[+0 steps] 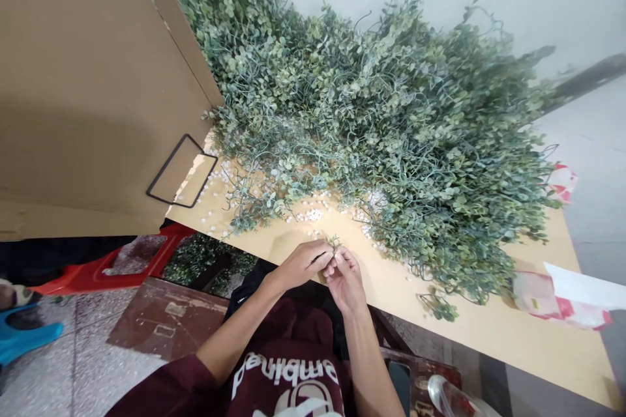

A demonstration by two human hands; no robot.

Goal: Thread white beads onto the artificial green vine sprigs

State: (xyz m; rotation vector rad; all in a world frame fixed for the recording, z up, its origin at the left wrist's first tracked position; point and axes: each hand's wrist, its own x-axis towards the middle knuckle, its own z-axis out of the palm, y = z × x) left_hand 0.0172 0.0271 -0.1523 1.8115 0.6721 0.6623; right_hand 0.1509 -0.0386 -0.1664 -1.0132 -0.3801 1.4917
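Left hand (303, 265): I'm seeing it closed, fingertips pinching a small leafy sprig (334, 243) with a thin wiry stem, the bare forearm angling in from a maroon sleeve (205, 374).
Right hand (346, 281): I'm watching it curl upward, fingers bent and gripping the same sprig against the left fingertips.
Sprig: It's sitting between both hands, just over the near edge of the surface.
Surface: A smooth, pale wooden surface (489, 332) is carrying everything.
Greenery: A tangled mound of matte, round-leaved sprays (372, 124) is spreading across it, just beyond the hands.
Beads: Small white beads (313, 215) are lying scattered along the mound's near edge.
Beside: A brown cardboard sheet (83, 91) is standing at the left, over a red plastic stool (112, 267).
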